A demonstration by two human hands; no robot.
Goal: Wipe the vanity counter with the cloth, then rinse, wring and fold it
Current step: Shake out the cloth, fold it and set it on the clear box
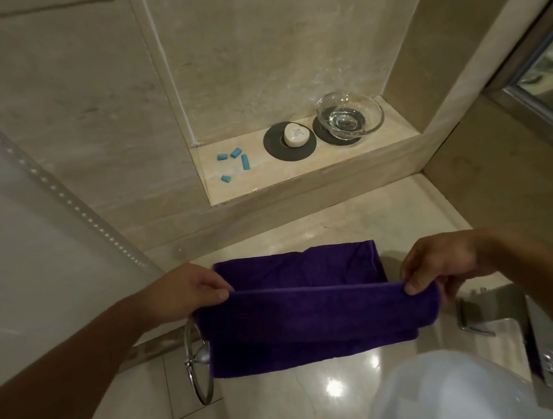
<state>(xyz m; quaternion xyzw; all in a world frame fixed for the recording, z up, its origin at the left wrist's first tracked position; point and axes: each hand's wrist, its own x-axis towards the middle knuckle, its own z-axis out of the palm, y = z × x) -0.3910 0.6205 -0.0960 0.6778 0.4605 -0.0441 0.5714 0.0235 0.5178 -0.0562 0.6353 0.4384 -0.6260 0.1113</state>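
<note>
A purple cloth [308,316] lies partly folded on the beige marble vanity counter [305,230], its far half flat and its near half lifted into a fold. My left hand [191,293] pinches the fold's left end. My right hand [446,264] pinches the right end. Both hands hold the fold just above the counter, and the near edge of the cloth hangs toward me.
A recessed ledge [381,144] behind the counter holds several small blue pieces [233,160], a white soap [296,134] on a dark coaster and a glass bowl [349,118]. A chrome towel ring [195,359] sits left, a chrome faucet [507,314] right, a mirror [549,75] far right.
</note>
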